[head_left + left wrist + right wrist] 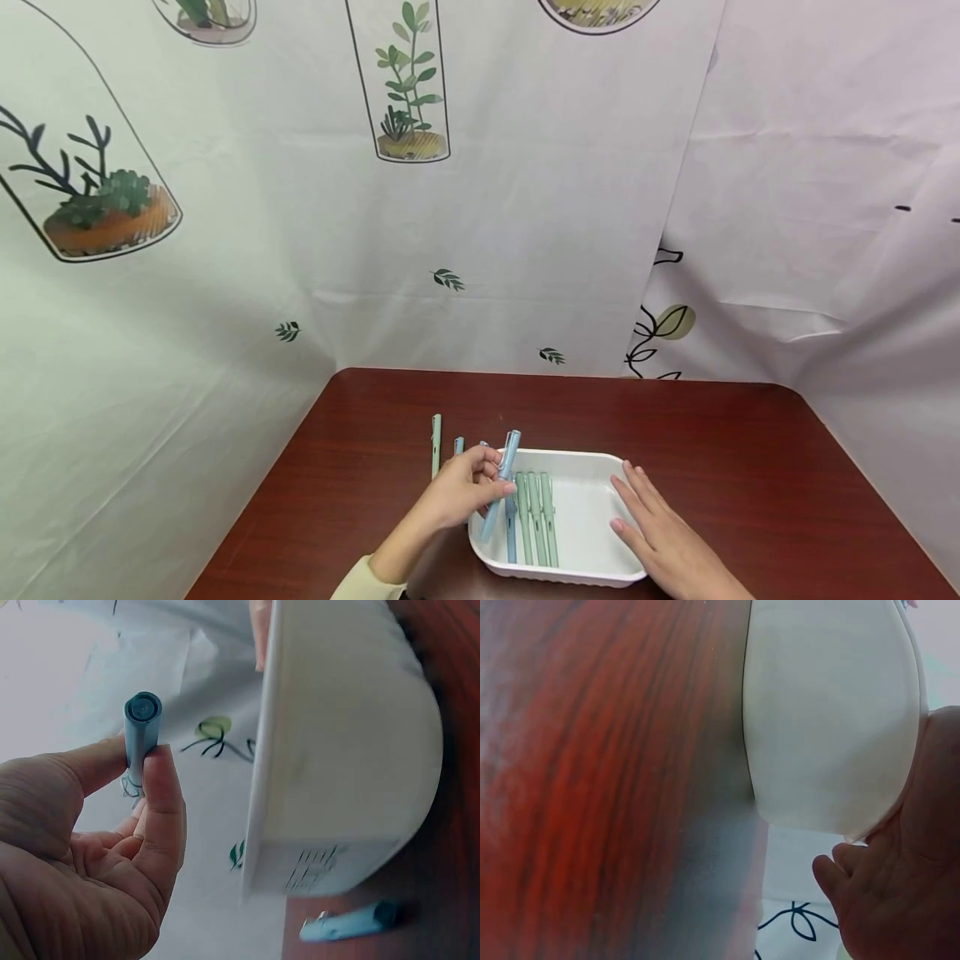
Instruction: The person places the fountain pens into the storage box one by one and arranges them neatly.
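Observation:
My left hand [459, 490] pinches a light blue pen [511, 448] between thumb and fingers, tilted above the left side of a white tray [588, 508]. The left wrist view shows this pen [142, 739] end-on, beside the tray wall [345, 750]. Inside the tray, a blue pen [512, 529] and three green pens [536, 517] lie side by side at the left. My right hand [667, 542], fingers extended, is at the tray's right rim; in the right wrist view the hand [907, 877] appears against that edge.
Left of the tray, a green pen [437, 442] and a blue pen [459, 445] lie on the dark red wooden table [712, 450]. Another blue pen tip [483, 443] shows behind my left hand. A white printed cloth [525, 217] hangs behind the table.

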### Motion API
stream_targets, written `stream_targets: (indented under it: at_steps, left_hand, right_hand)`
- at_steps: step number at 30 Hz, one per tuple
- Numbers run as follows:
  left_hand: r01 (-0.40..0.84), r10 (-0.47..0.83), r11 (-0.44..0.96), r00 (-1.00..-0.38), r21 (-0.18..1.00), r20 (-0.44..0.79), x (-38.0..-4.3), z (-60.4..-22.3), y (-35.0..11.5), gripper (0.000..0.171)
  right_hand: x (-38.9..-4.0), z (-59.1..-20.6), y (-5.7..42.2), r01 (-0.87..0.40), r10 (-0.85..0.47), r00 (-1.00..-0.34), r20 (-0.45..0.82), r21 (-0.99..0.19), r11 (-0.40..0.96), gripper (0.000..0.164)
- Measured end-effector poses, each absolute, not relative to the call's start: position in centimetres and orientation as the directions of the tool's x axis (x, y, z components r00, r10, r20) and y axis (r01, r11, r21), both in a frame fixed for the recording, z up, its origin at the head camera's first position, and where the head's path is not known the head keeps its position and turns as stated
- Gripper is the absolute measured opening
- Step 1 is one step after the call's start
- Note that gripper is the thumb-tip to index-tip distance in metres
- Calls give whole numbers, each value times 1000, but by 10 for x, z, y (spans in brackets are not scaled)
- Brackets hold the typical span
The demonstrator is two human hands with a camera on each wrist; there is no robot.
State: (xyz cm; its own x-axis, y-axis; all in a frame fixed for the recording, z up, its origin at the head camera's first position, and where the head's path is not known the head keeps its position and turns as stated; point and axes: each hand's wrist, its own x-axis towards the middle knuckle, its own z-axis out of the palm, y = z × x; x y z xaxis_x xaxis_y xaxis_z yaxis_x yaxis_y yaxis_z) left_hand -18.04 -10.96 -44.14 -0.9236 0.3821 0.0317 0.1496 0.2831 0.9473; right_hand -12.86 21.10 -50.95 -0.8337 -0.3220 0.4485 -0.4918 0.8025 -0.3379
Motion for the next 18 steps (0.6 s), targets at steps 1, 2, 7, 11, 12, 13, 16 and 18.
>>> stream_targets:
  at_steps: [1, 2, 7, 11, 12, 13, 16, 18]
  left_hand:
    - [143, 386, 273, -922, 951, 27, -180, -442, -106, 36]
    - [133, 387, 265, -922, 955, 21, -180, -443, -103, 36]
    - [110, 396, 242, -918, 964, 5, -178, -448, -86, 32]
    - [107, 391, 246, -920, 963, 2, -176, -451, -75, 30]
    - [101, 391, 243, -920, 965, -2, -176, -451, -72, 29]
    - [97, 392, 239, -920, 966, -5, -176, -451, -69, 29]
    - [84, 395, 244, -919, 966, -20, -176, -453, -62, 26]
    - [75, 394, 257, -919, 964, -34, -176, -454, -58, 24]
  right_hand:
    - [-129, -510, 211, -494, -323, -832, 452, -336, 802, 55]
    - [-129, -510, 211, -496, -323, -830, 455, -334, 802, 55]
    - [-128, -509, 211, -499, -325, -827, 459, -333, 800, 55]
    - [-128, -509, 210, -483, -317, -841, 438, -346, 804, 56]
    - [-128, -509, 210, -479, -314, -844, 434, -350, 805, 56]
    - [-128, -509, 210, -475, -312, -847, 430, -352, 807, 56]
    - [-128, -510, 210, -469, -307, -852, 423, -357, 808, 56]
    - [-128, -510, 210, -470, -309, -852, 424, -357, 807, 56]
